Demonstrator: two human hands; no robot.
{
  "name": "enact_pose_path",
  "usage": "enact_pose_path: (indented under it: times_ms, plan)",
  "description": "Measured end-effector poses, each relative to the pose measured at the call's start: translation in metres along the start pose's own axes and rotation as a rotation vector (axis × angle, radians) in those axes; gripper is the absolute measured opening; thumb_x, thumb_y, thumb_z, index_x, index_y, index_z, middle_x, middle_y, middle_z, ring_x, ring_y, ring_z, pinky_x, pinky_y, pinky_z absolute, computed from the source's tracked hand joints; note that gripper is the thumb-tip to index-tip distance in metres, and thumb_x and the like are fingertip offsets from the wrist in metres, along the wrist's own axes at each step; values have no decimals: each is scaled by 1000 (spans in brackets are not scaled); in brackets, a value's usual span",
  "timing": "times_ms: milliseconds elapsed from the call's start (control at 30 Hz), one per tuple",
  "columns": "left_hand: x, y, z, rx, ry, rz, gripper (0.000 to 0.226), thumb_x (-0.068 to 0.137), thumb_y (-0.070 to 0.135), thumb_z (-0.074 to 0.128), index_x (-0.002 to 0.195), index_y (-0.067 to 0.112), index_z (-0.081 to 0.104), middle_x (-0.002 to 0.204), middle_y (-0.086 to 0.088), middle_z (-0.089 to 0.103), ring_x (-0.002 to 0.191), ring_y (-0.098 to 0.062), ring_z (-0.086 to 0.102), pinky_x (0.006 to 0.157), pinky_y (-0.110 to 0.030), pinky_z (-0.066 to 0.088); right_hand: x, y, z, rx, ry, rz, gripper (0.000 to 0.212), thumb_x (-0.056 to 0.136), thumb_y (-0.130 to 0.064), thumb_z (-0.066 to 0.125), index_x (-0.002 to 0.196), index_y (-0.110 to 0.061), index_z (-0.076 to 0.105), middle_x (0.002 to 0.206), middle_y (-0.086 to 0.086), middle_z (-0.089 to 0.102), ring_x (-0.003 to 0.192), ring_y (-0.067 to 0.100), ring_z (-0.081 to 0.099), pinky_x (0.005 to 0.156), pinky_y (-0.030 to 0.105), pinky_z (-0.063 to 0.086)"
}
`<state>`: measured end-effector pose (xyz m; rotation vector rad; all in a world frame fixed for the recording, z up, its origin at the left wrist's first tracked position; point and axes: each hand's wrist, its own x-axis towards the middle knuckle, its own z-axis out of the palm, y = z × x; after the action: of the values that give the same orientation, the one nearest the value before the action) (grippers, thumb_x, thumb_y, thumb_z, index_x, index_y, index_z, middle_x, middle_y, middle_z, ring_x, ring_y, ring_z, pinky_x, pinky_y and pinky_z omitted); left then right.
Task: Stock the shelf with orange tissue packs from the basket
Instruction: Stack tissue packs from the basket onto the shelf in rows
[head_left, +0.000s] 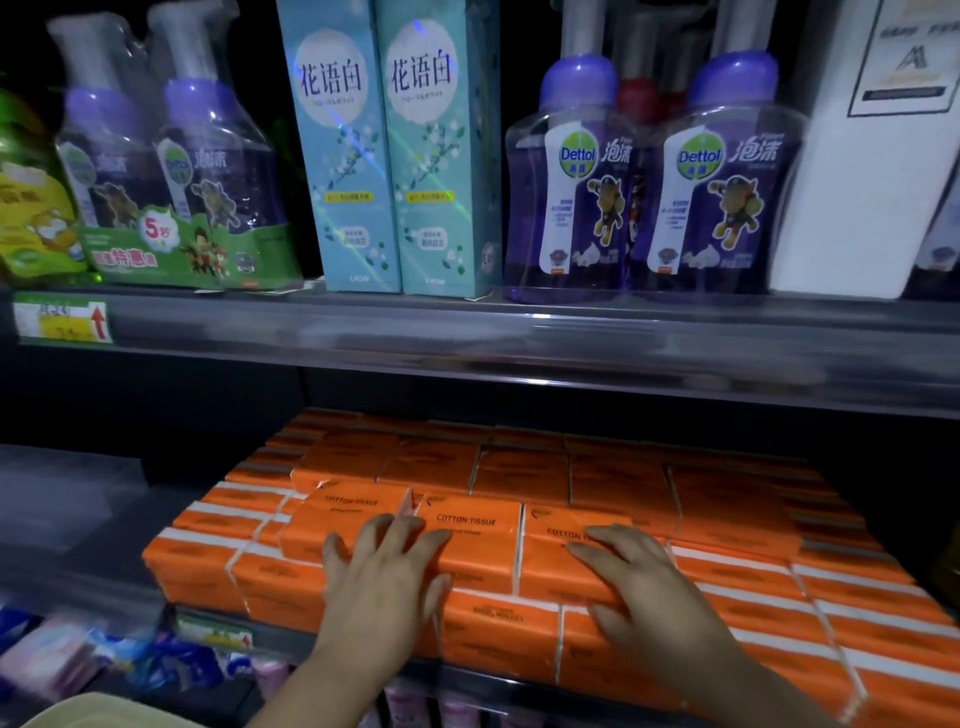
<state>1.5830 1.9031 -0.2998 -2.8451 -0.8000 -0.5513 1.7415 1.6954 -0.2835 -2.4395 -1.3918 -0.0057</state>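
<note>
Orange tissue packs (524, 483) marked COTTON TISSUE fill the lower shelf (218, 626) in stacked rows. My left hand (384, 571) lies flat with spread fingers on the front top packs, across the seam between two of them. My right hand (634, 577) rests flat on the neighbouring front pack (550, 561), fingers straight and pointing left. Neither hand grips a pack. The basket is out of view.
The upper shelf (467, 332) carries purple Dettol foam bottles (582, 197), two tall teal boxes (389, 156), a green twin pack (171, 208) and a white container (872, 182). Pink and blue packs (67, 660) sit below at the left. Dark bare shelf lies left of the tissues.
</note>
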Motion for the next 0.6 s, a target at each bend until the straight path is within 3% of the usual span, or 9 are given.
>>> enact_pose_path:
  times_ms: [167,300,367,467,600]
  plan:
    - [1,-4,1,-34,-27,-31,52,60,53,78,109,42,63,114,8,63,107,-23,59,77,-63,46,0,3,4,122,86,87,58,84,-40,61,137,-38,38,146,-15,15,135,4,14,110,19,18]
    - [0,-10,1,-71,-54,-70,52,63,54,76,111,42,60,119,6,60,112,-25,55,79,-65,45,2,-1,13,204,146,224,65,77,-42,69,135,-33,43,133,-12,25,129,8,27,109,22,26]
    - [-1,-12,-2,-104,-59,-102,51,71,58,67,118,44,56,128,5,54,121,-25,48,89,-63,40,3,-5,14,230,149,247,66,75,-43,71,134,-34,44,126,-16,26,127,7,30,108,27,32]
    - [-1,-14,1,-196,-75,-147,53,85,62,47,135,46,37,145,8,32,136,-18,24,108,-50,30,6,-12,12,242,133,249,65,77,-44,69,136,-34,42,126,-18,25,126,5,28,109,27,31]
    - [0,-14,1,-251,-92,-158,55,87,61,43,138,44,33,147,7,29,137,-17,19,111,-44,28,8,-15,10,230,121,266,64,81,-41,66,138,-33,39,136,-15,25,126,4,26,108,24,28]
